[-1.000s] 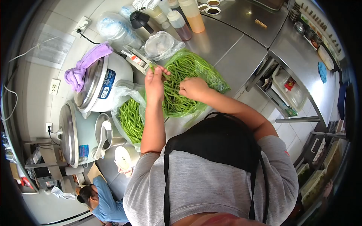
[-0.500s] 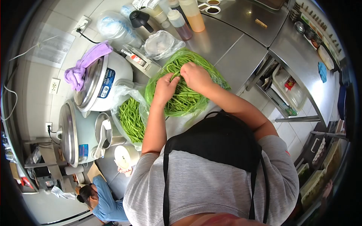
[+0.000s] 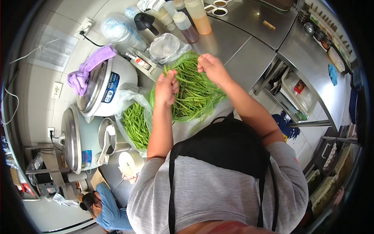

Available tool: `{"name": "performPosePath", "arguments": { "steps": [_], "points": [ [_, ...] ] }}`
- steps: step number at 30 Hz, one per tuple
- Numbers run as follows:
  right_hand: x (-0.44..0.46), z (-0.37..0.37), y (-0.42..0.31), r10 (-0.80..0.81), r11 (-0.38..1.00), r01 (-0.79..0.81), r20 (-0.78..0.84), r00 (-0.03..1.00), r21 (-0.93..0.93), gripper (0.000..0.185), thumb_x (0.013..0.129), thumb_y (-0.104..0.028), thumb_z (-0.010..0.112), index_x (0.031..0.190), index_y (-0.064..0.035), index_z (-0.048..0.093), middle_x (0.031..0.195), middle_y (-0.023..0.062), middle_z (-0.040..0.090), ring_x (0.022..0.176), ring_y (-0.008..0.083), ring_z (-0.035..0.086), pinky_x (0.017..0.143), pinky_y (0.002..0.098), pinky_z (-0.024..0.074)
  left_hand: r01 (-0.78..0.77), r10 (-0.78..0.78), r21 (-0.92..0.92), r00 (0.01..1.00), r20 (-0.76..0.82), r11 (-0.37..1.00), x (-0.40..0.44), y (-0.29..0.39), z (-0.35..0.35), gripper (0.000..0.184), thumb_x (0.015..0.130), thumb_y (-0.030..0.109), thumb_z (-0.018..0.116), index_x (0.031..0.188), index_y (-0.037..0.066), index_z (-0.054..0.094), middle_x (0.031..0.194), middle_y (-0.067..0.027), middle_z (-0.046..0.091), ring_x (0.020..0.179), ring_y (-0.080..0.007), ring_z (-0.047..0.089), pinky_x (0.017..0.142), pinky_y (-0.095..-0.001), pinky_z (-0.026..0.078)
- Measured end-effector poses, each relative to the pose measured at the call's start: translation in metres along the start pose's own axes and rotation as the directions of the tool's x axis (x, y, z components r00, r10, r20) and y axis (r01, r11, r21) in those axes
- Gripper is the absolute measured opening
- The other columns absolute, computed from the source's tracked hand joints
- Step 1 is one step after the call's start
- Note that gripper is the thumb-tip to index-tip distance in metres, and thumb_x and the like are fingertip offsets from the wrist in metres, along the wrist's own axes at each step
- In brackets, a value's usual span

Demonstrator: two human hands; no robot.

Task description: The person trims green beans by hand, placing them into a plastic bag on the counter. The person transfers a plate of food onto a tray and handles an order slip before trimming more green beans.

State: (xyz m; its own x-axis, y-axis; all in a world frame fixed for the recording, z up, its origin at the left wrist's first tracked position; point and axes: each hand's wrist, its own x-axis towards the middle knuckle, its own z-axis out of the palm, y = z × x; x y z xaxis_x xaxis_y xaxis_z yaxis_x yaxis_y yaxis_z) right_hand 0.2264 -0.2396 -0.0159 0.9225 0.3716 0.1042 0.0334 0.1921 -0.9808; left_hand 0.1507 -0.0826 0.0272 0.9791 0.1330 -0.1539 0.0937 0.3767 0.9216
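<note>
Long green beans (image 3: 191, 93) fill an open green plastic bag on the steel counter. At the bag's left side, my left hand (image 3: 166, 86) is closed on green beans whose tips stick out above the fingers. My right hand (image 3: 210, 67) is over the bag's upper right edge, its fingers pinched together; what they hold, if anything, is too small to tell. To the left of my left forearm, shorter green bean pieces (image 3: 136, 124) lie in a clear plastic bag.
Two large cookers (image 3: 107, 87) and a metal pot (image 3: 108, 134) stand left. Squeeze bottles (image 3: 198, 17), a thermos (image 3: 147, 23) and a wrapped container (image 3: 166, 46) are behind the beans. A person in blue (image 3: 111, 208) is at lower left. A dark blue shape (image 3: 283, 123) shows near the floor.
My hands came together over the beans, then parted; my right hand moved up and right, my left slightly left. A dark blue shape has appeared behind my right arm.
</note>
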Motion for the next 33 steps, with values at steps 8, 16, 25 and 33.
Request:
{"name": "performPosePath", "arguments": {
  "steps": [8, 16, 25, 33],
  "points": [
    [-0.018, 0.004, -0.007, 0.003, 0.857, 0.175, 0.345, 0.939, -0.484, 0.021, 0.077, -0.022, 0.052, 0.08, -0.0029, 0.059, 0.071, 0.0126, 0.059, 0.066, 0.0263, 0.056, 0.061, 0.0331, 0.044, -0.079, 0.077, -0.08, 0.997, -0.025, 0.994, 0.0, 0.009, -0.004, 0.012, 0.086, 0.021, 0.046, 0.085, 0.009, 0.047, 0.057, 0.0037, 0.033, 0.041, -0.0053, 0.024, 0.036, -0.0176, 0.019],
    [-0.031, 0.024, -0.018, 0.109, 0.478, 0.269, 0.36, 0.927, -0.836, 0.018, 0.075, -0.022, 0.049, 0.073, -0.0071, 0.06, 0.073, 0.0137, 0.059, 0.069, 0.0302, 0.057, 0.06, 0.0393, 0.0442, -0.167, 0.138, 0.301, 0.984, 0.113, 0.939, -0.015, 0.006, 0.011, 0.014, 0.084, 0.02, 0.048, 0.084, 0.006, 0.048, 0.052, 0.0046, 0.032, 0.042, -0.005, 0.026, 0.038, -0.0193, 0.021],
    [-0.039, 0.043, -0.001, 0.221, 0.716, 0.141, 0.414, 0.883, -0.684, 0.031, 0.076, -0.033, 0.051, 0.073, -0.004, 0.061, 0.067, 0.0126, 0.059, 0.065, 0.0275, 0.059, 0.059, 0.0368, 0.045, -0.343, 0.35, 0.132, 0.936, -0.033, 0.93, -0.021, 0.019, 0.004, 0.017, 0.086, 0.023, 0.045, 0.082, 0.006, 0.048, 0.06, 0.0008, 0.04, 0.048, -0.008, 0.035, 0.041, -0.0205, 0.025],
    [-0.043, 0.052, 0.032, 0.154, 0.437, 0.401, 0.506, 0.849, -0.805, 0.024, 0.073, -0.03, 0.054, 0.068, -0.0064, 0.059, 0.073, 0.013, 0.058, 0.068, 0.0288, 0.057, 0.061, 0.0386, 0.0444, -0.385, 0.387, 0.056, 0.893, -0.229, 0.921, -0.018, 0.023, -0.016, 0.018, 0.087, 0.025, 0.043, 0.079, 0.008, 0.043, 0.066, -0.0023, 0.043, 0.054, -0.0132, 0.041, 0.052, -0.0283, 0.037]
  ]
}}
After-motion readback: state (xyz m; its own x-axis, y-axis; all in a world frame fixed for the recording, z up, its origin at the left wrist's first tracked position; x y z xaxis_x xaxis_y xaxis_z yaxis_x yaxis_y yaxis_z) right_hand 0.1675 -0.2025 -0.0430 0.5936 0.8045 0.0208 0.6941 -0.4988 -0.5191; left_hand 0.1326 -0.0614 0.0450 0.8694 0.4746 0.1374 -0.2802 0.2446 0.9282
